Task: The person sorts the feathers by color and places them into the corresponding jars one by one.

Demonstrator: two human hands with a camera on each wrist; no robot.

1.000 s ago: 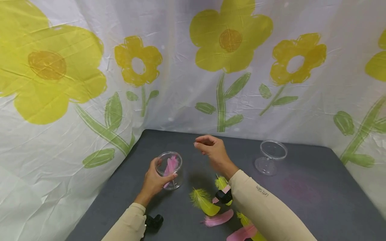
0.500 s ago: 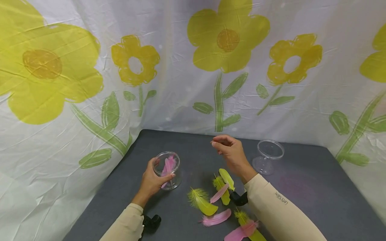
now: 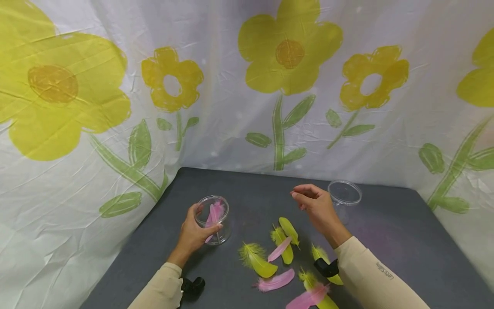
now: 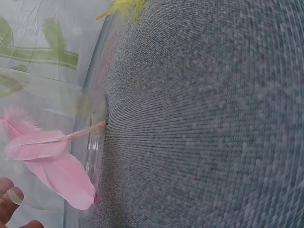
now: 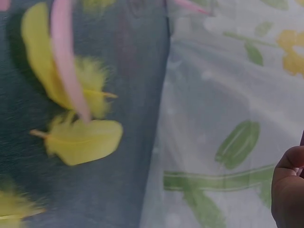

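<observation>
A clear plastic cup [image 3: 224,233] stands on the left part of the table, with my left hand [image 3: 196,231] gripping its side between thumb and fingers. Pink feathers [image 3: 214,213] lean inside it; the left wrist view shows these feathers [image 4: 52,159] through the clear wall, beside my fingertips [image 4: 14,195]. To the right, my right hand [image 3: 318,209] hovers over the table with loosely bent fingers, and nothing shows between them. Its thumb [image 5: 290,164] appears at the edge of the right wrist view. Below it lie a yellow feather [image 3: 289,231] and a narrow pink feather [image 3: 280,249].
A second clear cup [image 3: 357,200] stands at the back right, partly behind my right hand. More yellow feathers [image 3: 259,262] and pink feathers [image 3: 276,281] are scattered on the dark grey table [image 3: 231,283]. A white flowered cloth [image 3: 224,107] hangs behind the table.
My right hand has moved right, away from the held cup and toward the second cup, uncovering yellow feathers on the table. The left hand keeps its grip in place.
</observation>
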